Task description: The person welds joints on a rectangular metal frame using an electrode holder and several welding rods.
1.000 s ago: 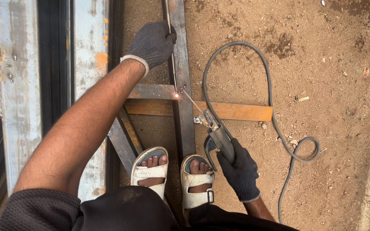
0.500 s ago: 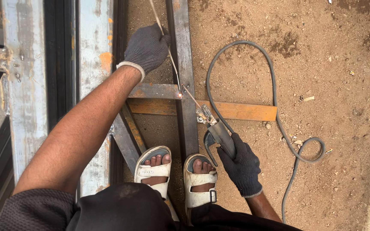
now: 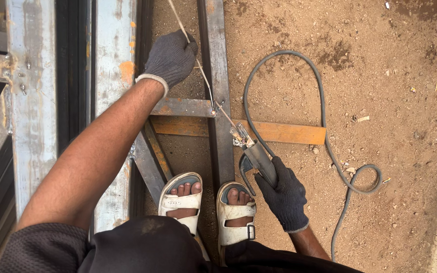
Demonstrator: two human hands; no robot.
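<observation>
My left hand (image 3: 170,56), in a dark knit glove with a white cuff, holds a thin metal rod (image 3: 198,65) that slants down to the joint (image 3: 213,108) of a steel frame. My right hand (image 3: 283,194), also gloved, grips a welding electrode holder (image 3: 256,156). Its short electrode (image 3: 224,114) points at the same joint, where a rusty cross piece (image 3: 183,107) meets an upright dark bar (image 3: 217,65). No arc or spark shows there.
A grey cable (image 3: 324,136) loops from the holder over the sandy ground (image 3: 380,76). An orange-rusted flat bar (image 3: 284,132) lies under the frame. My feet in white sandals (image 3: 183,199) stand by the frame. Grey painted steel sections (image 3: 31,101) lie at the left.
A bright spark glowed at the joint one second ago; it is gone now. Both hands stay in place, the view has shifted slightly.
</observation>
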